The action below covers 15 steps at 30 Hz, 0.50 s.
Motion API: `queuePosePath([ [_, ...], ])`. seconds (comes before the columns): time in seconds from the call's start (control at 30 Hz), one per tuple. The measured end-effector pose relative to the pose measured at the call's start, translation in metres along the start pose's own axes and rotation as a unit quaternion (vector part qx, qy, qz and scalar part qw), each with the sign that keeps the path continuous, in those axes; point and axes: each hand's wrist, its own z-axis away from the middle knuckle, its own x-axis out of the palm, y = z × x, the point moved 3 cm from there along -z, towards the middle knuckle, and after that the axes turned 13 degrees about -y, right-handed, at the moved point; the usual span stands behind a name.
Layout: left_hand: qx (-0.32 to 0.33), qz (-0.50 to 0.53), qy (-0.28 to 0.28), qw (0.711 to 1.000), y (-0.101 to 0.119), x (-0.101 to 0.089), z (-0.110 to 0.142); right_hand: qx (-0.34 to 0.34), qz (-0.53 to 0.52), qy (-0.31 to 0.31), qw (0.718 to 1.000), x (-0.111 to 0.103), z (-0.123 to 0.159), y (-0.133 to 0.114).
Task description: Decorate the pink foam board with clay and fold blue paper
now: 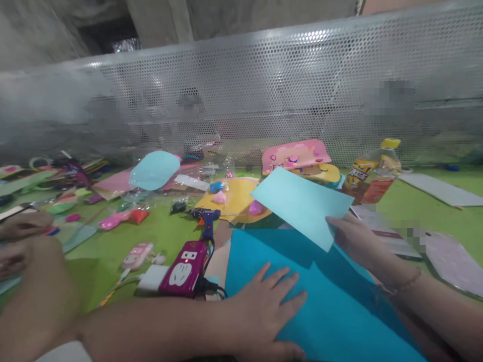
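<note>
My left hand (266,306) lies flat with fingers spread on a large teal sheet (332,311) spread on the green table. My right hand (349,239) grips the lower right corner of a light blue sheet (300,203) and holds it lifted and tilted above the teal one. A yellow sheet (237,201) with small pink and blue lumps lies just beyond.
A blue glue gun (207,218) and a magenta power strip (183,274) with a white plug lie left of the teal sheet. A bottle (372,176) lies at the right. Another person's hands (22,241) work at the far left. A perforated metal screen (264,85) closes the back.
</note>
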Motion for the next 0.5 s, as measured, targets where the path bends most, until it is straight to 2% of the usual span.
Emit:
queuePosePath([
  [0.2, 0.000, -0.006, 0.005, 1.000, -0.003, -0.002, -0.002, 0.047, 0.014, 0.017, 0.999, -0.004, -0.003, 0.006],
  [0.37, 0.001, -0.073, 0.024, 0.997, 0.014, 0.004, 0.004, 0.069, 0.034, 0.078, 0.994, -0.005, -0.002, 0.006],
  [0.43, 0.001, -0.128, 0.077, 0.989, 0.021, -0.011, 0.024, 0.065, 0.039, 0.082, 0.994, -0.011, -0.005, 0.007],
  [0.47, -0.009, -0.144, 0.118, 0.982, 0.019, -0.028, 0.040, 0.060, 0.038, 0.081, 0.994, -0.015, -0.007, 0.008],
  [0.5, -0.047, -0.138, 0.176, 0.973, 0.010, -0.050, 0.059, 0.049, 0.037, 0.078, 0.995, -0.019, -0.009, 0.009],
])
